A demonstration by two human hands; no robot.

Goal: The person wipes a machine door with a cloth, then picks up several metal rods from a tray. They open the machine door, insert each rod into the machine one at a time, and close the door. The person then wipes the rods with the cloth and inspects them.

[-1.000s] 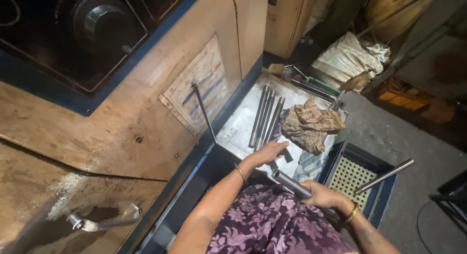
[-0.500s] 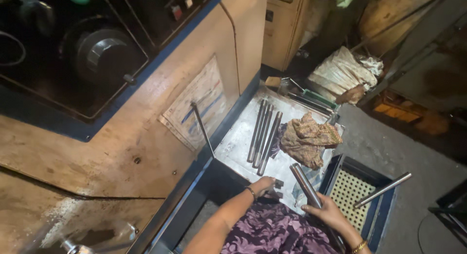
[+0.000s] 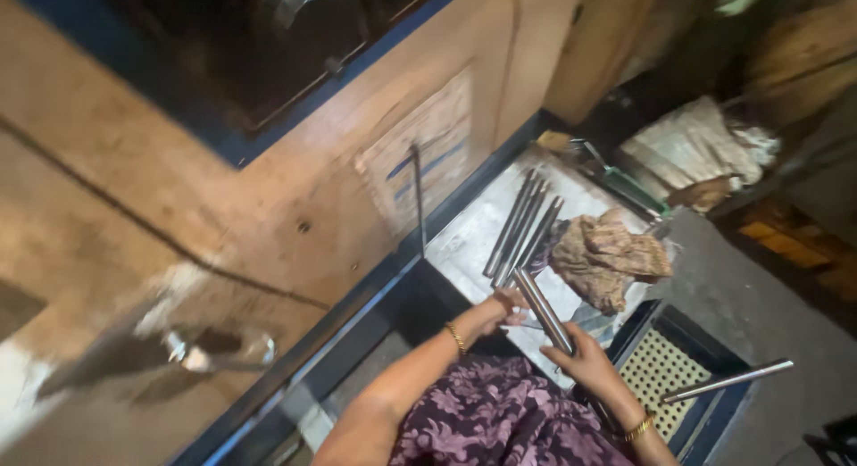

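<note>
Right hand: wrapping around the lower end of a short steel rod, fingers curled shut on it, rod pointing up and away over the sheet.
Left hand: reaching in from the left, fingertips touching the upper part of the same rod; too blurred to tell whether closing on it or only steadying it.
Rod position: lying tilted between both hands, just above the near edge of the pale metal sheet, close to the lap in patterned purple cloth.
Rod handling, as a judgement: looking solid, stiff and fairly heavy for its length; polished and probably oily, so likely slipping in a loose hold; gripping near the middle or at both ends seeming steadier than holding one tip.
Bundle of rods: lying side by side on the sheet, just beyond the left hand, running roughly parallel to the held rod.
Rag: sitting crumpled on the sheet, just right of the bundle, near the rod's far tip.
Blue crate: standing to the right of the right hand, showing a perforated yellow insert, with a single long bar resting across its rim.
Machine housing: rising to the left, tan panels with blue trim, thin wire hanging down its face.
Wrists: wearing thin gold bangles.
</note>
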